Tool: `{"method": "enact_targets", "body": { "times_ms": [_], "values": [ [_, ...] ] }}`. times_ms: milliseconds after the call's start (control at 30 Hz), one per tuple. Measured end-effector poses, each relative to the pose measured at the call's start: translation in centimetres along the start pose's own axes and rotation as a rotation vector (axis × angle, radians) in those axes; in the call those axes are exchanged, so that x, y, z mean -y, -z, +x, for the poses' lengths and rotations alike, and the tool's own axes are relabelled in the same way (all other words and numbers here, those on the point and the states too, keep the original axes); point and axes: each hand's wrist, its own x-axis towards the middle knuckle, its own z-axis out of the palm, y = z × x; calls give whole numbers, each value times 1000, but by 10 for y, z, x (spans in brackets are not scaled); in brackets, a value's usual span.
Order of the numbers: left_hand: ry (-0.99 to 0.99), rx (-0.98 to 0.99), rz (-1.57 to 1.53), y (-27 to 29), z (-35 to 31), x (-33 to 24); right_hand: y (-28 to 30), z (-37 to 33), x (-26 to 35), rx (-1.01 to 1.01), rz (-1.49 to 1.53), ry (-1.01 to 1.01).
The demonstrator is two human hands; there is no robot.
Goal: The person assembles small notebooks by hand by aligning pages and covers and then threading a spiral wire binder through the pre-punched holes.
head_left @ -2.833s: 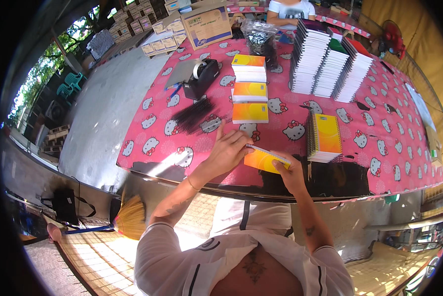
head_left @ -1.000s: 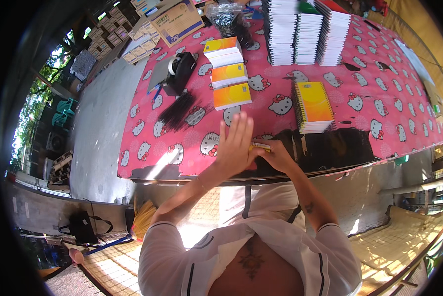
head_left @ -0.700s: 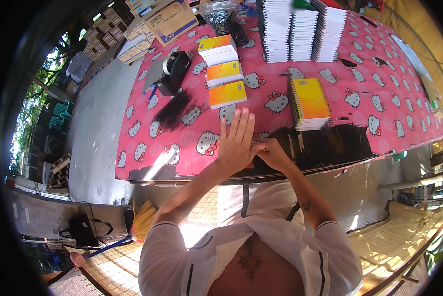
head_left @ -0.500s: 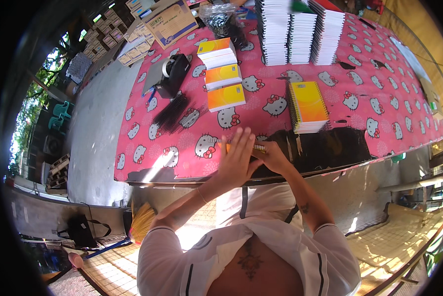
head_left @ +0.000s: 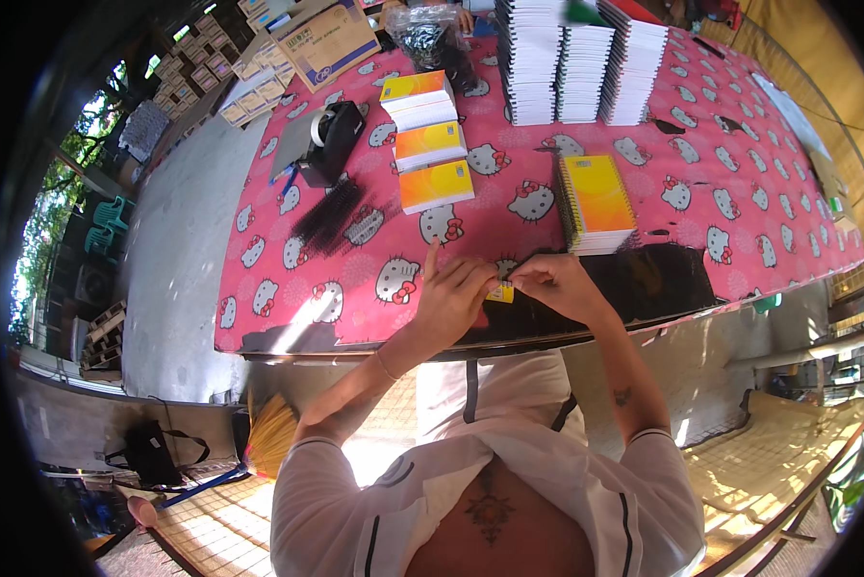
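At the near edge of the table, a small yellow notebook (head_left: 500, 292) shows only in part between my hands. My left hand (head_left: 454, 296) covers its left portion, index finger raised and the other fingers curled in on the notebook. My right hand (head_left: 559, 287) is closed in a pinch at the notebook's upper right edge; what sits between its fingertips is too small to make out. Just beyond my right hand stands a stack of yellow-orange spiral notebooks (head_left: 597, 197). Farther left, three piles of yellow-orange books (head_left: 436, 183) stand in a row.
Dark loose binding coils (head_left: 328, 219) lie beside a black tape dispenser (head_left: 332, 144) at the left. Tall spiral notebook stacks (head_left: 530, 72) stand at the back, near a plastic bag of dark items (head_left: 430, 43) and a cardboard box (head_left: 326, 43). A black patch (head_left: 658, 279) covers the table's front.
My left hand has gone from lying flat over the notebook to curled fingers with the index raised. My right hand has shifted slightly right and up into a pinch, exposing some yellow cover.
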Motion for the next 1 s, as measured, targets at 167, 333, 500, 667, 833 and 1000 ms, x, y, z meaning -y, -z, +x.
{"method": "enact_targets", "body": {
  "times_ms": [167,333,500,667,833,1000],
  "values": [
    [5,78,-13,11,2,-8,-6,4,6,-61,-170,135],
    [-82,108,-1,27,27,-19,-8,-7,28,-397,-335,78],
    [-371,-346,-24,36,116,-28,57,-18,59,-805,-609,206],
    [-485,-115,-190,-55,145,3,101,-23,-15,-573,-275,63],
    [-483,-54,-292,-73,141,10,100,-23,-18,-529,-87,14],
    [-310,-83,-287,-61,127,20,100,-34,-10,-642,-305,59]
  ]
}}
